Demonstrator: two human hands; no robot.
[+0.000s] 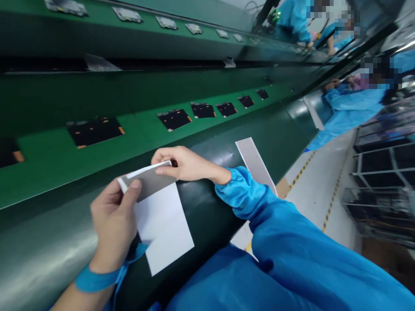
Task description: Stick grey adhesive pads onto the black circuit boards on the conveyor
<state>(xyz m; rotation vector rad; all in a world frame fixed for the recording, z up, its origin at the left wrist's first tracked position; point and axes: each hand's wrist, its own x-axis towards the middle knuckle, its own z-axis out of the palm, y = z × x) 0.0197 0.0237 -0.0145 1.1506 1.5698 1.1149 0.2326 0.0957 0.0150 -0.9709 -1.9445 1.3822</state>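
Note:
Both hands grip a grey strip [152,182] with white edges, held slightly tilted above the dark green bench. My left hand [115,216] is closed on its left end, thumb on the grey face. At the other end, my right hand [181,164] pinches the upper corner between thumb and fingers. A white layer shows along the strip's top edge. Directly below it is a white sheet [165,233]; I cannot tell whether the two are joined. A blue band circles my left wrist. Further right on the bench lies a similar grey strip with white edges [256,164].
Beyond the bench, a green conveyor belt [139,129] carries several black boards [175,119]. A higher green ledge holds several metallic parts [127,14]. People in blue work clothes [353,108] stand at the right and far end. Metal racks [382,172] stand across the marked floor.

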